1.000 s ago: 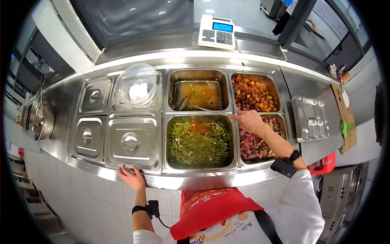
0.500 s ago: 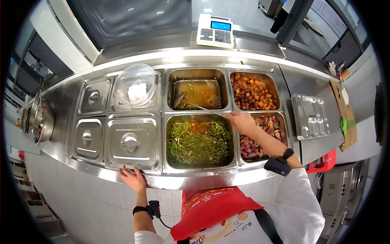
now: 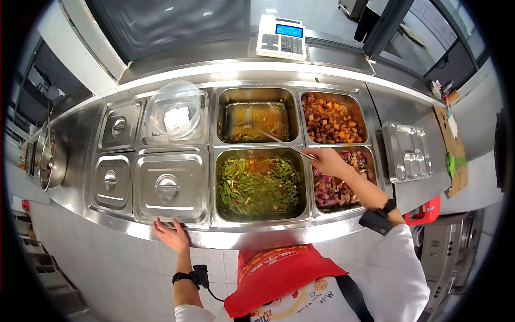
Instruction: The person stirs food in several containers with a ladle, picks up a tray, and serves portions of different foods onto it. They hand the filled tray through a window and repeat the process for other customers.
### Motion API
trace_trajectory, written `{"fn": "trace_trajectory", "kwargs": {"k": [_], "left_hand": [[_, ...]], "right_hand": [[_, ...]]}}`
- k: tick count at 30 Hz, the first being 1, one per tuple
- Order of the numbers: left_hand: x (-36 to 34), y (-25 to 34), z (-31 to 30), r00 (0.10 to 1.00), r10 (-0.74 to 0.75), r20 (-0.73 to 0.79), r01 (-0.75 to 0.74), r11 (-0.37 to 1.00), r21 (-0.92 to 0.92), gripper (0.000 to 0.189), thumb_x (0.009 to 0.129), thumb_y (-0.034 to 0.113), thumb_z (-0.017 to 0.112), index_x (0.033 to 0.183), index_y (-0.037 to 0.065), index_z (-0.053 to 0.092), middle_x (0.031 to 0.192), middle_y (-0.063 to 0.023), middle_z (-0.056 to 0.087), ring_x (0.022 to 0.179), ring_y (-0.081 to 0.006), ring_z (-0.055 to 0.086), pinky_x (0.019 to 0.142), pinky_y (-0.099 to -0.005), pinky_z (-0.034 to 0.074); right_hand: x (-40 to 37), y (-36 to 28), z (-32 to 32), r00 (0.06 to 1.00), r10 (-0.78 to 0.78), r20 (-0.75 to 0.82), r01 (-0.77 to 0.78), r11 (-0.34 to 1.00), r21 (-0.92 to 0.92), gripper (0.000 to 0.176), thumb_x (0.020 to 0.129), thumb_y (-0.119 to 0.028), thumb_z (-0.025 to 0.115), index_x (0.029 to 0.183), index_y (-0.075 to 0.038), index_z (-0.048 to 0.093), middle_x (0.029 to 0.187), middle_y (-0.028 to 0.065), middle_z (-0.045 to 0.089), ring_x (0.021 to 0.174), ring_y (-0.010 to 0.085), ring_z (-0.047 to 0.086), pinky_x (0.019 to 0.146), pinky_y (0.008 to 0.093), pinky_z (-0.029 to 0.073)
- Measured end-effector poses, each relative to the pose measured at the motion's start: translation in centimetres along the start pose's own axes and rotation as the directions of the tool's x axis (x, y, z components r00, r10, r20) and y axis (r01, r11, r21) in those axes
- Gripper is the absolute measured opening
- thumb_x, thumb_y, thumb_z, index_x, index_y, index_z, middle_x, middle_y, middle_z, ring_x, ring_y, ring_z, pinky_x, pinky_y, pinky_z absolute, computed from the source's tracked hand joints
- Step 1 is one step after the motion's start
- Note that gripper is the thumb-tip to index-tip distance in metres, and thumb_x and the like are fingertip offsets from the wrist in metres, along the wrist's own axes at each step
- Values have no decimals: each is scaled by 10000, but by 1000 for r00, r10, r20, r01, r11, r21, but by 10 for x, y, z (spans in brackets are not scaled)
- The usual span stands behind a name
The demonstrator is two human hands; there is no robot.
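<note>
While right fingers [image 3: 321, 157] pinch its end, ladle [image 3: 284, 142] slants into broth [image 3: 257, 114] | left fingers [image 3: 163, 228] spread

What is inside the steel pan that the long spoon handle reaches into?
Shallow brownish broth with green vegetable scraps in the rectangular steel pan; the right hand holds the thin metal spoon handle. Its bowl cannot be made out.
</note>
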State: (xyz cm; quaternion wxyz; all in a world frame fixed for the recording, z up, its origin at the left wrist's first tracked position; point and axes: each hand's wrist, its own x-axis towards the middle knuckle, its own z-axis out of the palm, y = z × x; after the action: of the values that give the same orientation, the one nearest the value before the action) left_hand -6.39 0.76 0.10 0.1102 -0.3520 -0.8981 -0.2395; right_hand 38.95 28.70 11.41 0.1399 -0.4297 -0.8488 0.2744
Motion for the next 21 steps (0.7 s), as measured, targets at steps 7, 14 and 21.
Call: {"fn": "trace_trajectory", "kwargs": {"k": [7, 14, 21], "left_hand": [[0, -3, 1, 1000, -10, 9, 10, 1000, -15, 590, 829, 307, 570, 1293, -5, 381, 1320, -238, 357, 1222, -398, 354, 1007, -473, 317], [1, -3, 2, 1000, -27, 10, 27, 999, -29, 579, 833, 304, 558, 1292, -3, 386, 1321, -236, 356, 1223, -396, 353, 1000, -470, 323], [1, -6, 3, 1000, -6, 7, 6, 1000, 5, 554, 849, 314, 534, 1285, 0, 400, 1318, -231, 361, 1211, -393, 366, 988, -474, 335]], "right_hand": [[9, 2, -16, 960, 276, -35, -273, 959, 74, 377, 779, -44, 559, 1152, -59, 614, 753, 185, 636, 585, 256, 598, 581, 375, 455], [-20, 4, -27, 993, 122, -7, -122, 991, -52, 383, 782, -29, 572, 1163, -61, 604, 841, 190, 649, 702, 298, 631, 616, 396, 484], [8, 18, -17, 974, 141, -179, -195, 923, -331, 405, 781, -15, 539, 1184, -52, 554, 850, 202, 636, 769, 380, 607, 675, 462, 490]]}}
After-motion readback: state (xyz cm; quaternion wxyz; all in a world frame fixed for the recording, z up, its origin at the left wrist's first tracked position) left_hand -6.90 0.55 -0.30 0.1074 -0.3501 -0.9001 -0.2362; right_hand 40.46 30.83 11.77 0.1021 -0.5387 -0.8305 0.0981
